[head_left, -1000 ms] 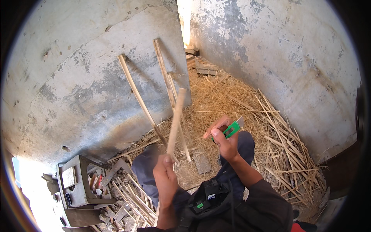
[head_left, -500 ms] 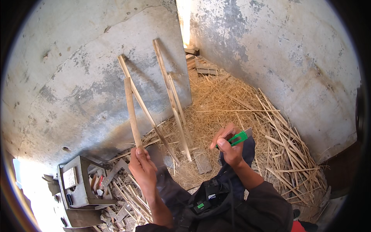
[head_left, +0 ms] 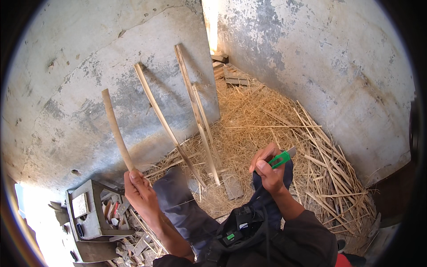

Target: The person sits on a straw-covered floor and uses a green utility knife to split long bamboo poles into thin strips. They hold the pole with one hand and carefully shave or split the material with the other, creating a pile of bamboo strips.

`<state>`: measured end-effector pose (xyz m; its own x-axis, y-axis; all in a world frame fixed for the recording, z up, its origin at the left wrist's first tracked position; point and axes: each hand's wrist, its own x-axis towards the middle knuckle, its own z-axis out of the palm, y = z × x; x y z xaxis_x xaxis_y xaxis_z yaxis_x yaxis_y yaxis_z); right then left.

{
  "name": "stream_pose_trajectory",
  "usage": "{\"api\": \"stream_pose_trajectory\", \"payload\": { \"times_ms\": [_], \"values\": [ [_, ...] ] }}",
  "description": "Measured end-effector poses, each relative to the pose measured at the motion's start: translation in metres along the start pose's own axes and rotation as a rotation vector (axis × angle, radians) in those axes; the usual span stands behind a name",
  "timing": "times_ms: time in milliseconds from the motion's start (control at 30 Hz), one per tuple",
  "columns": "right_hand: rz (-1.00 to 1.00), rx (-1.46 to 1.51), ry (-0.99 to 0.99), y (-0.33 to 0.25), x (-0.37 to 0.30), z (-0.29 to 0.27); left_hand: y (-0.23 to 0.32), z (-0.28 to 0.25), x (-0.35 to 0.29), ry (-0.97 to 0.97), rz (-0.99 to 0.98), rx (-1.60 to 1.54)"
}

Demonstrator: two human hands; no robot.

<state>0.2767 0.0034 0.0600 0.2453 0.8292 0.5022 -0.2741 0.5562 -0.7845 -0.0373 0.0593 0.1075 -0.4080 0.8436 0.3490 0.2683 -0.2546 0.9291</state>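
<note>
My left hand (head_left: 141, 192) grips the lower end of a pale bamboo strip (head_left: 115, 128) that points up and to the left, close to the grey wall. My right hand (head_left: 268, 171) is closed around a green-handled knife (head_left: 282, 157), held above my right knee with its blade pointing right. Between the hands lie my dark trouser legs (head_left: 178, 200). Three more bamboo strips lean against the wall: one (head_left: 161, 120) in the middle, two (head_left: 195, 108) close together further right.
Straw and split bamboo offcuts (head_left: 284, 129) cover the floor between two concrete walls (head_left: 80, 80). A grey block-like stool or box (head_left: 86, 213) with scraps around it sits at lower left. A black pouch (head_left: 242, 222) hangs at my waist.
My left hand has carried the bamboo strip leftward, from in front of my knees to beside the wall. My right hand stayed almost in place with the knife.
</note>
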Motion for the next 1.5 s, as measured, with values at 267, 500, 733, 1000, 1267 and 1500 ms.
{"api": "stream_pose_trajectory", "payload": {
  "times_ms": [267, 500, 733, 1000, 1267, 1500],
  "values": [
    [0.04, 0.03, 0.011, 0.0, -0.003, 0.002, 0.028, -0.025, 0.006, 0.085, 0.055, -0.003],
    [0.046, 0.063, 0.048, -0.001, -0.004, -0.002, 0.027, -0.035, 0.016, 0.117, 0.079, 0.044],
    [0.125, 0.396, 0.292, -0.012, 0.005, -0.016, -0.024, -0.067, 0.052, 0.384, 0.175, 0.311],
    [0.032, -0.195, 0.475, 0.003, 0.029, -0.101, -0.041, -0.1, 0.061, 0.35, 0.077, 0.164],
    [0.135, -0.805, 0.305, 0.03, 0.052, -0.097, 0.014, -0.037, 0.008, -0.302, -0.031, -0.017],
    [0.229, -0.588, 0.162, 0.021, 0.044, -0.029, -0.003, 0.014, -0.042, -0.591, 0.019, -0.128]
  ]
}}
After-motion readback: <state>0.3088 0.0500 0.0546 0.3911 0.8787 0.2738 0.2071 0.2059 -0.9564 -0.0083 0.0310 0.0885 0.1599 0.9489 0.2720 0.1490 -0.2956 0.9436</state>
